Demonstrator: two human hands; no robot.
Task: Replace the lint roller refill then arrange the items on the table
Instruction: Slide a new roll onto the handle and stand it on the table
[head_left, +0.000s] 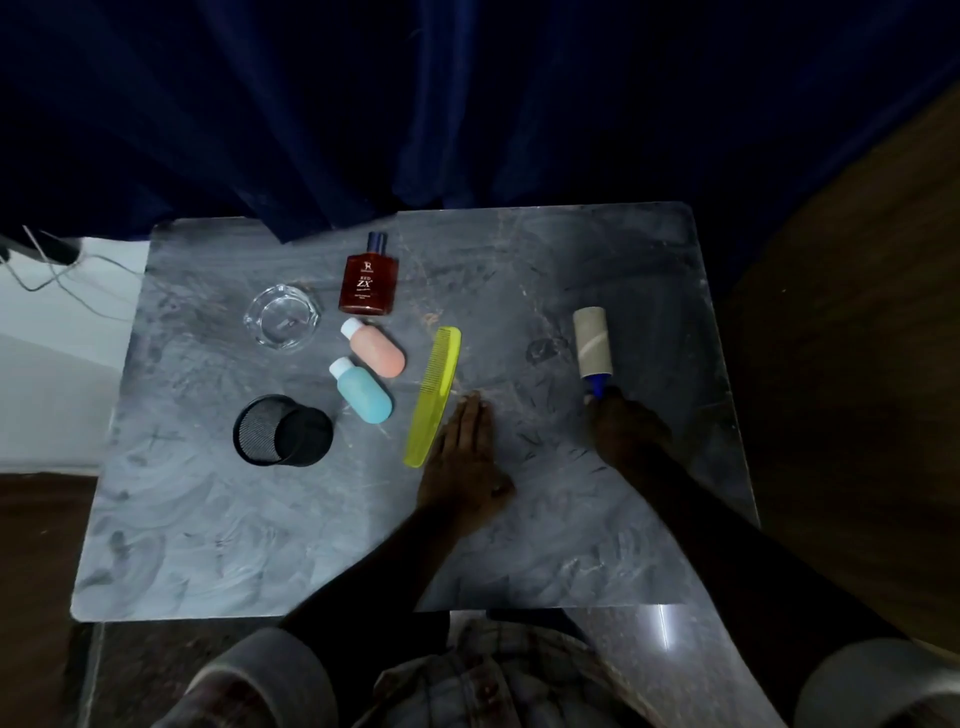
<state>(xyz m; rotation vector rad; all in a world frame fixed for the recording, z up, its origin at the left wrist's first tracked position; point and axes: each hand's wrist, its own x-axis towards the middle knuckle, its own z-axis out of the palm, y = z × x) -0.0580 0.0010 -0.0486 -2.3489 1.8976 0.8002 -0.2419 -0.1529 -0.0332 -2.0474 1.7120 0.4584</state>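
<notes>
Right hand (626, 428) closed on the blue handle of the bare brown cardboard lint roller (592, 343); left hand (462, 467) flat, its grip open, fingers together.

The roller lies on the grey marbled table (208, 545), right side. Also there: one yellow-green plastic comb (432, 396), two small squeeze bottles, pink (375, 348) and teal (362, 391), one red perfume bottle (369, 278), one clear glass ashtray (282, 317), one black mesh cup (283, 430) on its side. Dark blue curtain (467, 104) behind.
</notes>
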